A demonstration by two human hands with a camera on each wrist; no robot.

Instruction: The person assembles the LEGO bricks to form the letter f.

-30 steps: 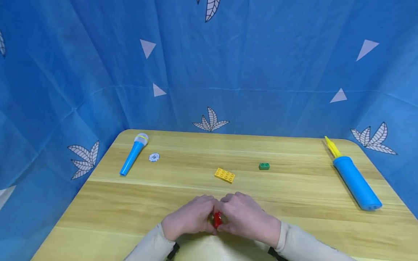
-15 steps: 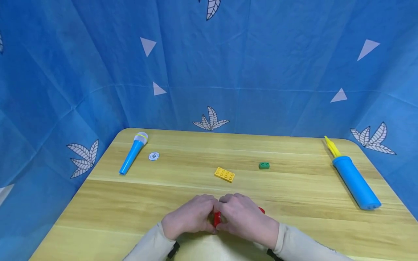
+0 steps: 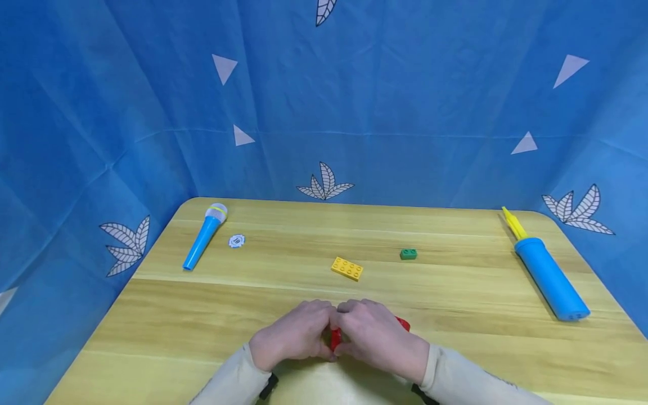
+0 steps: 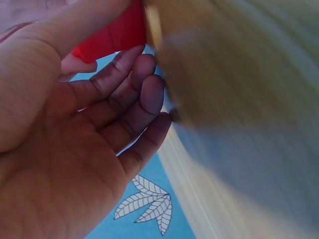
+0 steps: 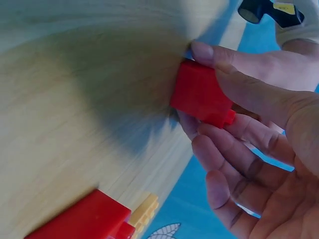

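At the near middle of the table, my left hand [image 3: 296,332] and right hand [image 3: 373,338] meet around a red toy building brick [image 3: 336,338]. Thumbs and fingers of both hands pinch it, and they hide much of it in the head view. More of the brick [image 5: 199,93] shows in the right wrist view, with a stud on one side. In the left wrist view a corner of the brick [image 4: 122,32] sticks out below the thumb. Just beyond my right hand lies a second red brick [image 3: 403,324], mostly hidden by that hand.
Further back lie a yellow studded brick [image 3: 347,269] and a small green brick [image 3: 408,254]. A toy microphone [image 3: 205,237] and a round white-and-blue chip [image 3: 236,241] are at the left. A blue hand pump [image 3: 552,278] with a yellow nozzle lies at the right.
Both hands keep their hold on the red brick and barely shift. The second red brick shows more beside my right hand than a second ago. The head view has moved slightly.
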